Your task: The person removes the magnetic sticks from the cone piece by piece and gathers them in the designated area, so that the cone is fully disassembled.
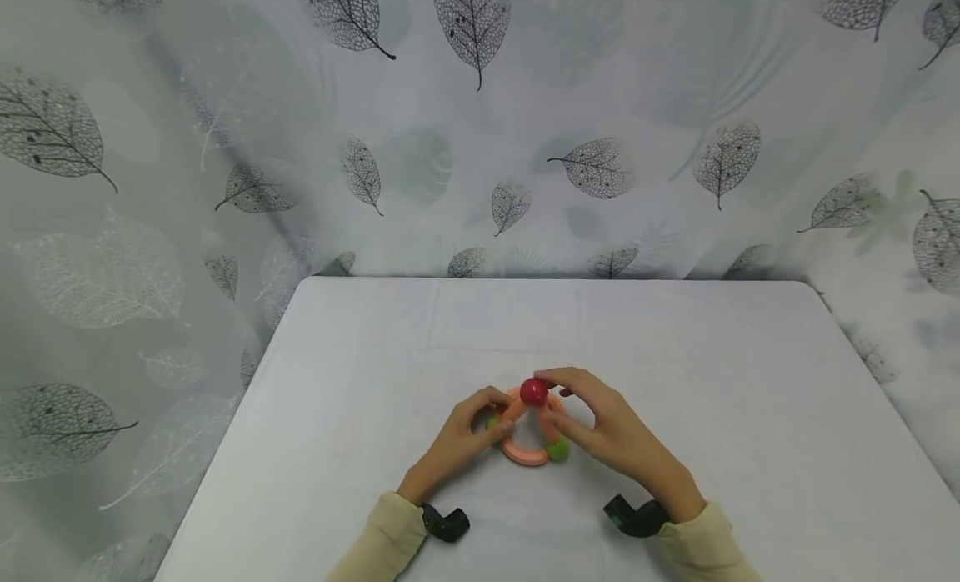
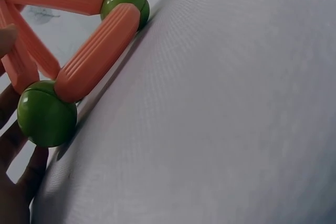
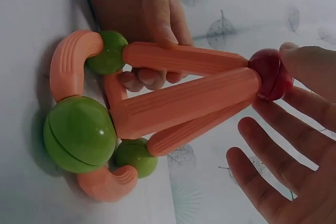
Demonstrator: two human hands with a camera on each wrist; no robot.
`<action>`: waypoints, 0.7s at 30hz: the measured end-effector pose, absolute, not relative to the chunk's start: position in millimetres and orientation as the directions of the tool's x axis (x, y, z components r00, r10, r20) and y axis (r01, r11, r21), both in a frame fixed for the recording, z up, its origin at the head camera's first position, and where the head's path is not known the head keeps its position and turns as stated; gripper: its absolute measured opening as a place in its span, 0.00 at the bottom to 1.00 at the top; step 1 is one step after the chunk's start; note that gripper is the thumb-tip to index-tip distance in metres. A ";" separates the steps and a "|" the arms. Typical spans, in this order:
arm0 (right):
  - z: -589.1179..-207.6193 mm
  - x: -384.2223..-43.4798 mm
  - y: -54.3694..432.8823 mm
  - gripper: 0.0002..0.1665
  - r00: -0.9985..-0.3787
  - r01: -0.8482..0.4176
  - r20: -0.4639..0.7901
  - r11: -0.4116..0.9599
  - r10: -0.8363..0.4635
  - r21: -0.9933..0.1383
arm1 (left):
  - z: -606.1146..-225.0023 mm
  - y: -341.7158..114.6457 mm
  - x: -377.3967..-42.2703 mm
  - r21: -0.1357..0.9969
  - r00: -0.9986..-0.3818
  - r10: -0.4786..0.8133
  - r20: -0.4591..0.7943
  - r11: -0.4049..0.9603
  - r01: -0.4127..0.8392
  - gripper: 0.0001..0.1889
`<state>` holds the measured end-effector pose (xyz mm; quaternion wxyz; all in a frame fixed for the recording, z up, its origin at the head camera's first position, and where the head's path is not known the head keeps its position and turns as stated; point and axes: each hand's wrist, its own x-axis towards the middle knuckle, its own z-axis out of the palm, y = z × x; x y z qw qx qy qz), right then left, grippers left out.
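Observation:
A toy frame of magnetic sticks and balls stands on the white table. Curved orange sticks (image 3: 68, 69) and green balls (image 3: 80, 135) form its ring-shaped base. Straight orange sticks (image 3: 184, 100) rise from the green balls and meet at a red ball (image 1: 534, 392) on top. My left hand (image 1: 467, 430) grips one straight stick (image 3: 189, 59), thumb on one side and fingers behind it. With thumb and fingertips my right hand (image 1: 609, 425) pinches the red ball, its other fingers spread below. The left wrist view shows a green ball (image 2: 47, 115) close to the left fingers.
The white-covered table (image 1: 360, 348) extends around the frame on all sides. Behind it hangs a leaf-printed curtain (image 1: 420, 207). A dark wrist camera (image 1: 446, 524) sits at the left cuff and another dark camera (image 1: 636, 517) at the right.

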<state>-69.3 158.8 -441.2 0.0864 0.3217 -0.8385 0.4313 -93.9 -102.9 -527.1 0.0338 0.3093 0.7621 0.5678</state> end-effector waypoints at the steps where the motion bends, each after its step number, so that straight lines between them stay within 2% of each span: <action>1: -441.3 -68.6 158.3 0.34 -0.779 -0.613 0.419 0.427 -0.467 -0.665 | -527.1 -102.5 -93.8 0.884 -0.798 0.517 0.309 0.154 0.442 0.11; 7: -439.8 -65.2 153.5 0.37 -0.777 -0.621 0.418 0.467 -0.471 -0.630 | -526.0 -100.1 -93.4 0.873 -0.770 0.539 0.341 0.122 0.472 0.12; 15: -444.3 -63.9 146.9 0.34 -0.762 -0.647 0.474 0.512 -0.441 -0.564 | -525.5 -99.5 -92.8 0.882 -0.778 0.531 0.336 0.113 0.458 0.14; 21: -445.8 -62.4 140.5 0.37 -0.761 -0.647 0.498 0.538 -0.415 -0.540 | -526.1 -102.8 -92.3 0.877 -0.779 0.533 0.330 0.132 0.462 0.13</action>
